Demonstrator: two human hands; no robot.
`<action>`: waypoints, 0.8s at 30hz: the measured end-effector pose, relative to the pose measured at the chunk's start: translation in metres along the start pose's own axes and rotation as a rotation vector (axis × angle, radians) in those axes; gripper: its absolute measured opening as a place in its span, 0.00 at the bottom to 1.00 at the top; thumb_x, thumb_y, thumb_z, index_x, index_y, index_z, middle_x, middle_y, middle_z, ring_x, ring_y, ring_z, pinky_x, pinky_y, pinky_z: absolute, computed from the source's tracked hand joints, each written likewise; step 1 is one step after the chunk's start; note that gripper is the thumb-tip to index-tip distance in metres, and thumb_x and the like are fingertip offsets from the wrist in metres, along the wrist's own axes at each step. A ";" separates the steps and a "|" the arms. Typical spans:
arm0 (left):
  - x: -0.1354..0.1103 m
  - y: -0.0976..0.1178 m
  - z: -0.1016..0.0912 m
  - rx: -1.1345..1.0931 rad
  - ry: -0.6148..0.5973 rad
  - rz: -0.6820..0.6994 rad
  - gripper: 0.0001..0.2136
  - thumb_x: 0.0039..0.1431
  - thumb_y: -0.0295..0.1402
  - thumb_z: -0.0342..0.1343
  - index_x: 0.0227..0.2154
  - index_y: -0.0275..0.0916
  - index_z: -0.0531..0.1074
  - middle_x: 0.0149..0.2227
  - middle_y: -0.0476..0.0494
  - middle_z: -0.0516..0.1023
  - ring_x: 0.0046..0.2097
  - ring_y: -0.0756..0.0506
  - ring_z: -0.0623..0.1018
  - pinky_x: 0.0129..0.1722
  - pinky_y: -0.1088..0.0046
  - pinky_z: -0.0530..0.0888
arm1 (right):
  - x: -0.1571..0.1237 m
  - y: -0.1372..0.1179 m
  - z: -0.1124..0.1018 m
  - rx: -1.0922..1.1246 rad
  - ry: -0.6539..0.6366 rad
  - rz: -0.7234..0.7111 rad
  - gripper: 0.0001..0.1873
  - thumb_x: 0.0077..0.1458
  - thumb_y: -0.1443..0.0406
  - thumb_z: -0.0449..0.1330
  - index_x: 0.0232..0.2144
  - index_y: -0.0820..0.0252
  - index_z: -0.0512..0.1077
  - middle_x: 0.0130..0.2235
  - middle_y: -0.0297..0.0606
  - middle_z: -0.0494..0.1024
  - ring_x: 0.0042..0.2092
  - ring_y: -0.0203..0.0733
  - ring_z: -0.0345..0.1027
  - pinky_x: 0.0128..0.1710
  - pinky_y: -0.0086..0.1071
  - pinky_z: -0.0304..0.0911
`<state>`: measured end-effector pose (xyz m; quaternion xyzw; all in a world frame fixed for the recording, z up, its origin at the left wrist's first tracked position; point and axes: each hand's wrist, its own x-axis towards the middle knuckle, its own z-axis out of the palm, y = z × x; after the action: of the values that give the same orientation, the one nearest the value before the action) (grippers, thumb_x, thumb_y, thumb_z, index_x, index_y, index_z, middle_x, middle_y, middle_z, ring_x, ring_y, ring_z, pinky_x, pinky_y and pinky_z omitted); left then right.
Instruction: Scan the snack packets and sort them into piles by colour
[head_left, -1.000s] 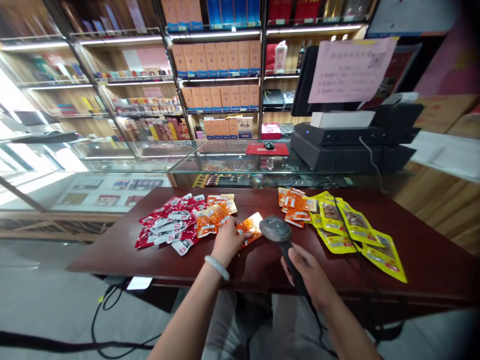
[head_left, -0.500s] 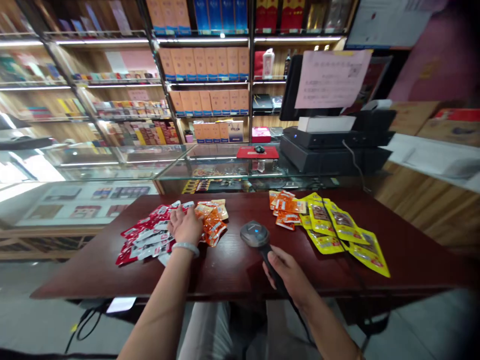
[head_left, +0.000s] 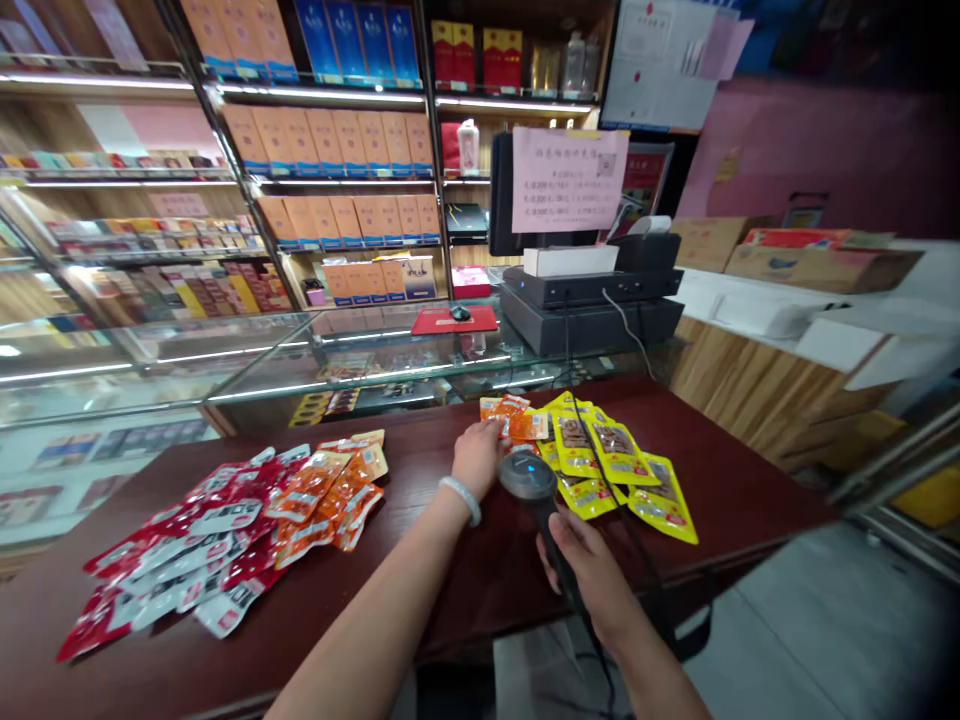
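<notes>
The right hand point(head_left: 589, 575) was wrapped around the scanner point(head_left: 529, 477); the left hand point(head_left: 478, 460) was at orange packets point(head_left: 531, 427) on the table point(head_left: 424, 445), its grip unclear. The pink sign point(head_left: 559, 195) bore Chinese print, mostly illegible.

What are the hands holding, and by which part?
The right hand holds the scanner by its handle. The left hand is at some orange packets; any grip is unclear.

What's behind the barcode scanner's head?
Beyond the barcode scanner, held in the right hand, orange packets and yellow packets lie on the table. The scanner and left hand partly cover those orange ones; their count is hidden.
</notes>
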<state>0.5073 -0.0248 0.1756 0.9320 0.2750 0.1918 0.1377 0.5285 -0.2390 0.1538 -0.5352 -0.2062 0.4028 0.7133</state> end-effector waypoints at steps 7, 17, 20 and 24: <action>0.062 0.011 0.025 0.136 -0.203 0.019 0.24 0.59 0.41 0.55 0.58 0.46 0.65 0.61 0.37 0.68 0.64 0.37 0.63 0.62 0.52 0.55 | 0.008 -0.006 -0.031 0.021 0.160 -0.017 0.25 0.49 0.44 0.65 0.33 0.58 0.70 0.22 0.30 0.70 0.20 0.31 0.59 0.17 0.24 0.55; 0.004 -0.015 -0.004 0.153 -0.052 -0.032 0.15 0.53 0.41 0.61 0.40 0.38 0.71 0.45 0.38 0.73 0.50 0.39 0.71 0.52 0.63 0.66 | 0.010 -0.010 -0.011 0.000 0.068 -0.061 0.24 0.51 0.44 0.63 0.28 0.58 0.68 0.22 0.28 0.68 0.19 0.28 0.57 0.17 0.22 0.52; -0.017 -0.032 -0.013 0.064 -0.029 -0.076 0.13 0.54 0.39 0.61 0.38 0.37 0.70 0.42 0.39 0.74 0.45 0.42 0.74 0.47 0.67 0.68 | 0.012 -0.010 0.009 0.020 0.023 -0.066 0.25 0.50 0.43 0.63 0.29 0.58 0.67 0.21 0.27 0.66 0.18 0.28 0.56 0.16 0.21 0.51; -0.045 -0.052 -0.030 0.009 0.018 -0.102 0.13 0.54 0.40 0.61 0.36 0.37 0.70 0.39 0.40 0.74 0.42 0.43 0.74 0.44 0.67 0.69 | 0.013 -0.008 0.039 0.018 -0.073 -0.078 0.26 0.50 0.42 0.62 0.28 0.59 0.66 0.20 0.26 0.64 0.18 0.28 0.54 0.15 0.22 0.49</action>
<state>0.4359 -0.0033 0.1705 0.9156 0.3241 0.1917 0.1407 0.5104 -0.2065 0.1724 -0.5051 -0.2491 0.3957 0.7254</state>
